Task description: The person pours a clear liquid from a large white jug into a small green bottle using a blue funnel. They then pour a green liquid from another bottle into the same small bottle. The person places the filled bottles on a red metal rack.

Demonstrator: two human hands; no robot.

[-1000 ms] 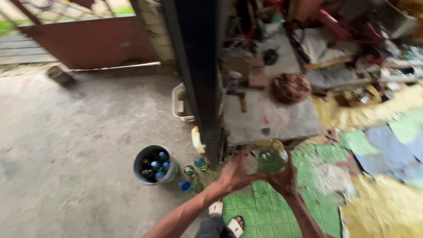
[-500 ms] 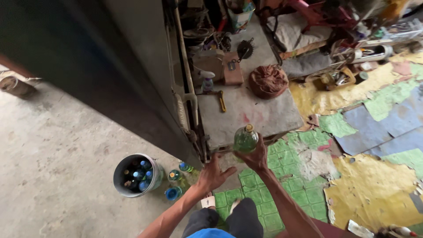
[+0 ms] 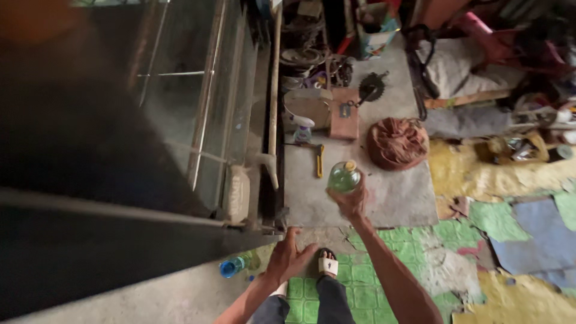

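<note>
The bucket of bottles has slipped out of sight as the person steps forward along the glass cabinet (image 3: 204, 120). The right hand (image 3: 351, 201) still grips the green bottle (image 3: 344, 177) over the concrete slab (image 3: 390, 198); the left hand (image 3: 287, 259) hangs open, empty, nearer the blue-capped bottle (image 3: 235, 265) on the floor.

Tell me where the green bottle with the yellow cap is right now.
In the head view, the green bottle sits centre frame in the right hand, above the grey slab, near the yellow-handled tool.
</note>
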